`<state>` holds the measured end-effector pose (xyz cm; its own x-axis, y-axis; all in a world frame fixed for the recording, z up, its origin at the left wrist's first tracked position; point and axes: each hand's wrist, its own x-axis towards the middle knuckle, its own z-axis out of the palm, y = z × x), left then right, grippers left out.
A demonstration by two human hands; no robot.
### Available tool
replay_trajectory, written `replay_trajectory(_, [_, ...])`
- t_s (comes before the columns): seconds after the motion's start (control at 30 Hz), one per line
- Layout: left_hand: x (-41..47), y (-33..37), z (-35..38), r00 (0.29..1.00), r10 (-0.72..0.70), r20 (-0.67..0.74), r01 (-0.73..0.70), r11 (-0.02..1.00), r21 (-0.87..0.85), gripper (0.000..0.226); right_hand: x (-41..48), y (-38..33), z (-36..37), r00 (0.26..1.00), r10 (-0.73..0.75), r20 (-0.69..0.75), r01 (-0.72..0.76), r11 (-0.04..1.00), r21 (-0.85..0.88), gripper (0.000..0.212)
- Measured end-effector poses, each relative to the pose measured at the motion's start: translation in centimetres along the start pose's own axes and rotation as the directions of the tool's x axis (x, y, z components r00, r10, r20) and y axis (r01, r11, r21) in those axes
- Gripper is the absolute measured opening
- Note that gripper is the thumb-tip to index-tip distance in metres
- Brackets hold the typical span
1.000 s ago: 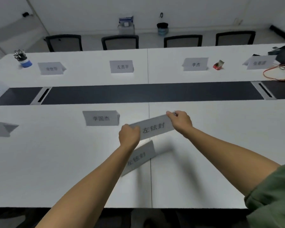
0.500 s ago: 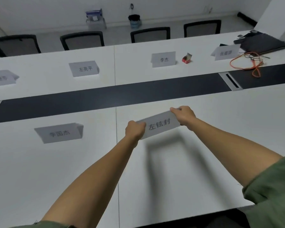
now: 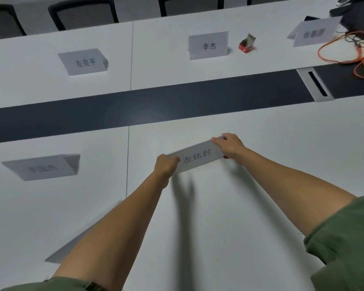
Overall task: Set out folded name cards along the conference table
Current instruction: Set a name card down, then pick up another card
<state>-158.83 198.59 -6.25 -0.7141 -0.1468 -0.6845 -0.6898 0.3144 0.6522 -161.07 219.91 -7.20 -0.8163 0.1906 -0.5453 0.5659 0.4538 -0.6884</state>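
Both arms stretched out over the white table [image 3: 250,206]: left hand [image 3: 166,165] pinches one end of the folded paper name card [image 3: 198,158], right hand [image 3: 229,144] grips the other, card tilted on the near half. Another sheet [image 3: 61,253] lies half hidden under the left forearm. The neighbouring tent card [image 3: 44,167] reads blurred.

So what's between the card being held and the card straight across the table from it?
In the head view, bare white tabletop, then the dark center strip, then more bare white up to the far card. Nothing stands between it and the held card.
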Motion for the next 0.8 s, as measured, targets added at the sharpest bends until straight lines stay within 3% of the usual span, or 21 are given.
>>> replay_trajectory(0.13, [0.9,0.4,0.1,0.999,0.026,-0.024,-0.026,1.0,0.01,0.034,0.4,0.1,-0.1,1.0,-0.013,-0.021,0.012,0.999,-0.052,0.033])
replay_trajectory(0.23, [0.9,0.5,0.2,0.987,0.082,-0.135,-0.07,0.993,0.095,0.031,0.1,0.0,-0.4,0.991,-0.065,-0.118,0.044,0.984,-0.174,0.052])
replay_trajectory(0.33, [0.5,0.1,0.6,0.968,0.134,-0.212,-0.099,0.981,0.168,0.032,-0.3,0.1,-0.8,0.976,-0.135,-0.171,0.098,0.973,-0.211,0.048])
replay_trajectory(0.47, [0.4,0.5,0.8,0.976,0.133,-0.174,-0.106,0.981,0.16,0.031,-0.7,0.3,-0.7,0.974,-0.147,-0.174,0.107,0.969,-0.222,0.023])
replay_trajectory(0.6, [0.8,1.3,0.4,0.981,0.155,-0.114,-0.135,0.978,0.161,0.014,-2.1,1.1,-0.5,0.965,-0.133,-0.228,0.095,0.981,-0.171,0.036])
replay_trajectory(0.8, [0.9,1.1,0.5,0.983,0.178,-0.043,-0.171,0.976,0.131,0.014,-3.6,2.5,0.2,0.956,-0.106,-0.272,0.077,0.99,-0.116,0.039])
